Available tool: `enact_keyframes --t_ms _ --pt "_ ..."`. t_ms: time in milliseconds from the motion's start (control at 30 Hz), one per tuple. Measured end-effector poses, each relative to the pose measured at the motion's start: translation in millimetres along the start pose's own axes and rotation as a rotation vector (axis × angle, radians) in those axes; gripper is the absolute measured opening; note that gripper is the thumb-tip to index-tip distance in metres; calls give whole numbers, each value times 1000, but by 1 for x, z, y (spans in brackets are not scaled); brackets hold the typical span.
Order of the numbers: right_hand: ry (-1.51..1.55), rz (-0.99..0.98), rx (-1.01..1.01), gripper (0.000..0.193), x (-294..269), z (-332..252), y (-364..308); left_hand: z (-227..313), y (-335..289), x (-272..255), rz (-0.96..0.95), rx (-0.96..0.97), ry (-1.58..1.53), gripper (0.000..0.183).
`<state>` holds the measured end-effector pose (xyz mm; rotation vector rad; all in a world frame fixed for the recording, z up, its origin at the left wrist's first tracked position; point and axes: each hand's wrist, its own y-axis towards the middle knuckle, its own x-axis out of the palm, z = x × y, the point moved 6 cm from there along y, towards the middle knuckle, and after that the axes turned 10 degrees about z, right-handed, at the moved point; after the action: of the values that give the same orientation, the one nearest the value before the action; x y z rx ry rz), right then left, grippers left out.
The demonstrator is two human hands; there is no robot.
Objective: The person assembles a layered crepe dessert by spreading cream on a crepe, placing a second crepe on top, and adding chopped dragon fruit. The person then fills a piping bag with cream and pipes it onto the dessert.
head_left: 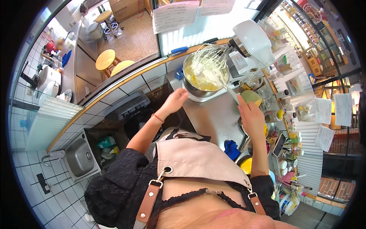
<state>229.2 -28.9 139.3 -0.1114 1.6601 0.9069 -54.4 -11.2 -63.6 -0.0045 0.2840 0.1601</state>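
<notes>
Shiny metal countertop (213, 114) with a white stand mixer (254, 44) and crumpled blue cloth (231, 150).

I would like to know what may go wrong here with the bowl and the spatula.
The spatula in the right hand might catch the whisk, which hangs over the bowl. Pale mixture clinging to the whisk could drip outside. The left hand seems not to grip the bowl, so it might shift if pushed.
</notes>
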Motion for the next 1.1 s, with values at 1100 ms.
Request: enact_keyframes --t_ms 1100 --pt "-157 -171 -161 22 32 -27 101 -6 91 -1 54 -451 -281 23"
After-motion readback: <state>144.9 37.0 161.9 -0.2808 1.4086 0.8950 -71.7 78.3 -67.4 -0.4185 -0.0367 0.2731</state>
